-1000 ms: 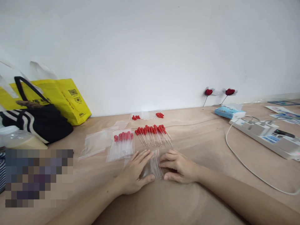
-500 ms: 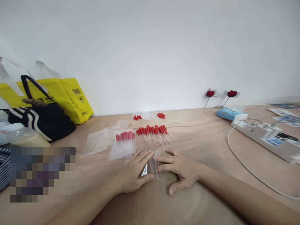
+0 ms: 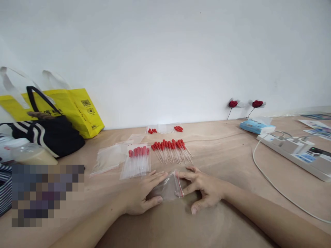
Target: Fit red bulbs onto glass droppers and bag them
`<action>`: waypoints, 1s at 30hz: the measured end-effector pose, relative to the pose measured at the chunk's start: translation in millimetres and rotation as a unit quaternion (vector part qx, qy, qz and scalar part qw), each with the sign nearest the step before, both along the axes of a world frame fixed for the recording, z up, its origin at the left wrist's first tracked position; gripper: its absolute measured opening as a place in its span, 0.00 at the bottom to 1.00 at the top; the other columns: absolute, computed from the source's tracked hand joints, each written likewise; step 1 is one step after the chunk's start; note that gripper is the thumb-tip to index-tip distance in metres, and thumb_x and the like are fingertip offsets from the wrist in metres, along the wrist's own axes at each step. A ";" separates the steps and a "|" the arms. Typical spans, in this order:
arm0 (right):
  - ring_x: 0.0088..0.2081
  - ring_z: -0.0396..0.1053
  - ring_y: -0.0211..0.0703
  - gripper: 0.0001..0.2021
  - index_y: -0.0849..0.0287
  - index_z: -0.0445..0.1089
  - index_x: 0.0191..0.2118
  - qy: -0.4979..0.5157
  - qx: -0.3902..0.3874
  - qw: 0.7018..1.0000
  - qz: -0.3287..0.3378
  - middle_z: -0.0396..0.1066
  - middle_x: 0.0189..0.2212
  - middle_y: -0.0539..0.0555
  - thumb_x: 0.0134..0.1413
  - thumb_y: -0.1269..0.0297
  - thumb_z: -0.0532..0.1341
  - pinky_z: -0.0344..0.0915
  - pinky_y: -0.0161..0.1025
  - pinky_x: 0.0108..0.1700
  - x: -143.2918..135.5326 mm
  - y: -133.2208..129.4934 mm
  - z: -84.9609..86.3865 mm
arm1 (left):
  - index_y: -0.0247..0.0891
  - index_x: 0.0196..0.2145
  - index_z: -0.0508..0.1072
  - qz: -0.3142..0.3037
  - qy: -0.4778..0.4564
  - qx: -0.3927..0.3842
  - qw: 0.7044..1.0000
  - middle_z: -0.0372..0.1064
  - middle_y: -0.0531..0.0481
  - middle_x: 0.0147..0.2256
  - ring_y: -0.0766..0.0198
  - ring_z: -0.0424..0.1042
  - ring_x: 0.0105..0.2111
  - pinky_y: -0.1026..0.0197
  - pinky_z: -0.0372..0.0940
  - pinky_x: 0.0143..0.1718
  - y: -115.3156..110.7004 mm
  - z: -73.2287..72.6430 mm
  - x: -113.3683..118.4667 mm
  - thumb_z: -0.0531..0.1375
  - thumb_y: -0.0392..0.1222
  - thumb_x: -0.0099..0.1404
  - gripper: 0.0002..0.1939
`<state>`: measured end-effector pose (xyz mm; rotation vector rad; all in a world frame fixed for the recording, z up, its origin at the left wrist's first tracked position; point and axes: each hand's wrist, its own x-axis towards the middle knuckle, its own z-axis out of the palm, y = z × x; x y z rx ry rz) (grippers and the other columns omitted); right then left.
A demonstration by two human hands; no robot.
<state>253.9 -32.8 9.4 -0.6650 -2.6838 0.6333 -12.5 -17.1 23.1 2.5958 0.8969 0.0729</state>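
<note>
A clear zip-lock bag [image 3: 168, 187] with a red seal line lies flat on the table between my hands. My left hand [image 3: 142, 193] rests on the bag's left part, fingers stretched out and thumb apart. At the red-lined opening, my right hand [image 3: 203, 187] is spread, its index and middle fingers at or just inside the mouth; I cannot tell how far in. Beyond the hands lies a row of droppers [image 3: 170, 150] with red bulbs and clear stems. To their left, another zip-lock bag [image 3: 136, 165] holds several red-bulbed droppers.
Flat zip-lock bags [image 3: 108, 158] lie at left. Loose red bulbs [image 3: 178, 128] lie by the wall. A black bag [image 3: 51, 134], yellow bag [image 3: 85, 117] and bottle [image 3: 33, 153] stand left. Right are a tissue pack [image 3: 256, 126], a power strip [image 3: 292, 153] and a cable [image 3: 269, 186].
My left hand has slid left, uncovering more of the zip-lock bag, which now lies flatter. My right hand has shifted slightly right with the bag's red-lined mouth.
</note>
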 end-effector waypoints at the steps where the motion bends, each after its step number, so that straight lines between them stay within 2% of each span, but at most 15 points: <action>1: 0.54 0.55 0.50 0.22 0.51 0.67 0.46 0.023 -0.017 1.000 -0.003 0.54 0.56 0.58 0.44 0.51 0.60 0.41 0.53 0.55 0.4 1.6 0.4 | 0.48 0.59 0.43 -0.002 -0.001 0.002 1.000 0.45 0.51 0.59 0.51 0.45 0.58 0.45 0.46 0.56 -0.1 0.4 -0.1 0.51 0.49 0.61 0.32; 4: 0.41 0.67 0.42 0.15 0.57 0.71 0.39 0.114 -0.056 0.990 -0.056 0.71 0.39 0.56 0.48 0.56 0.58 0.57 0.41 0.46 0.2 15.1 0.2 | 0.46 0.59 0.46 -0.003 -0.017 0.015 1.000 0.47 0.49 0.59 0.53 0.47 0.58 0.45 0.44 0.57 -0.9 -0.7 1.4 0.50 0.47 0.61 0.30; 5: 0.35 0.68 0.40 0.13 0.59 0.72 0.35 0.142 -0.055 0.983 -0.102 0.72 0.33 0.55 0.49 0.57 0.58 0.60 0.37 0.40 -0.5 23.2 -0.2 | 0.45 0.59 0.47 -0.001 -0.024 0.018 1.000 0.48 0.49 0.58 0.53 0.47 0.58 0.45 0.44 0.57 -1.3 -1.3 2.3 0.50 0.47 0.61 0.29; 7: 0.27 0.66 0.37 0.11 0.61 0.71 0.27 0.172 -0.033 0.954 -0.245 0.70 0.23 0.52 0.49 0.59 0.57 0.60 0.33 0.31 -3.2 44.4 -1.3 | 0.44 0.58 0.48 0.000 -0.034 0.023 0.999 0.48 0.49 0.58 0.53 0.48 0.57 0.44 0.44 0.57 -2.4 -2.3 4.0 0.51 0.46 0.61 0.28; 9: 0.24 0.64 0.36 0.11 0.61 0.70 0.23 0.171 -0.011 0.896 -0.410 0.68 0.20 0.50 0.48 0.60 0.57 0.58 0.32 0.27 -7.8 69.4 -1.9 | 0.43 0.58 0.49 0.002 -0.035 0.027 0.999 0.49 0.49 0.58 0.54 0.49 0.57 0.45 0.44 0.57 -3.3 -2.2 5.5 0.51 0.46 0.61 0.28; 11: 0.24 0.64 0.37 0.11 0.62 0.70 0.26 0.164 -0.006 0.870 -0.465 0.68 0.21 0.51 0.48 0.60 0.56 0.58 0.32 0.27 -14.7 94.0 -1.8 | 0.42 0.58 0.49 0.003 -0.031 0.031 0.999 0.49 0.49 0.58 0.55 0.49 0.57 0.45 0.44 0.57 -4.1 -1.4 6.6 0.51 0.45 0.61 0.28; 13: 0.26 0.65 0.38 0.13 0.63 0.71 0.31 0.156 0.000 0.855 -0.495 0.69 0.24 0.53 0.47 0.58 0.56 0.59 0.34 0.30 -23.4 114.6 -1.5 | 0.42 0.58 0.49 0.003 -0.028 0.033 0.999 0.50 0.48 0.58 0.55 0.48 0.57 0.46 0.44 0.57 -4.5 -0.8 7.1 0.51 0.44 0.61 0.28; 16: 0.36 0.66 0.46 0.18 0.62 0.71 0.37 0.141 0.012 0.834 -0.533 0.68 0.34 0.58 0.42 0.54 0.59 0.58 0.42 0.40 -36.5 134.6 -1.6 | 0.42 0.58 0.49 -0.001 -0.031 0.031 0.999 0.50 0.49 0.58 0.57 0.49 0.57 0.47 0.44 0.57 -4.4 -1.5 6.8 0.51 0.44 0.61 0.28; 20: 0.46 0.60 0.55 0.15 0.58 0.74 0.31 0.130 0.016 0.821 -0.555 0.66 0.39 0.60 0.39 0.54 0.61 0.49 0.52 0.48 -47.1 145.2 -3.7 | 0.43 0.58 0.48 -0.001 -0.034 0.025 0.999 0.49 0.49 0.58 0.56 0.48 0.57 0.46 0.43 0.57 -3.4 -4.3 5.2 0.52 0.44 0.61 0.29; 26: 0.47 0.58 0.54 0.06 0.57 0.72 0.23 0.178 -0.012 0.813 -0.554 0.66 0.37 0.57 0.38 0.60 0.62 0.48 0.51 0.49 -47.2 149.9 -6.1 | 0.42 0.59 0.45 -0.010 -0.023 0.026 0.999 0.47 0.48 0.59 0.57 0.47 0.58 0.46 0.42 0.58 -3.6 -2.0 6.5 0.52 0.43 0.61 0.30; 28: 0.45 0.60 0.51 0.06 0.58 0.70 0.23 0.217 -0.029 0.809 -0.545 0.67 0.35 0.56 0.38 0.60 0.61 0.51 0.48 0.47 -45.0 150.4 -4.2 | 0.42 0.59 0.43 -0.018 -0.012 0.033 0.999 0.45 0.48 0.59 0.58 0.45 0.58 0.47 0.41 0.58 -5.2 0.5 8.5 0.51 0.42 0.61 0.31; 30: 0.38 0.64 0.46 0.09 0.58 0.67 0.24 0.265 -0.054 0.809 -0.522 0.68 0.30 0.54 0.42 0.58 0.58 0.57 0.44 0.42 -41.0 147.7 0.0 | 0.43 0.60 0.41 -0.024 0.000 0.042 0.999 0.42 0.48 0.60 0.58 0.42 0.59 0.46 0.40 0.58 -7.5 2.6 10.7 0.50 0.41 0.62 0.31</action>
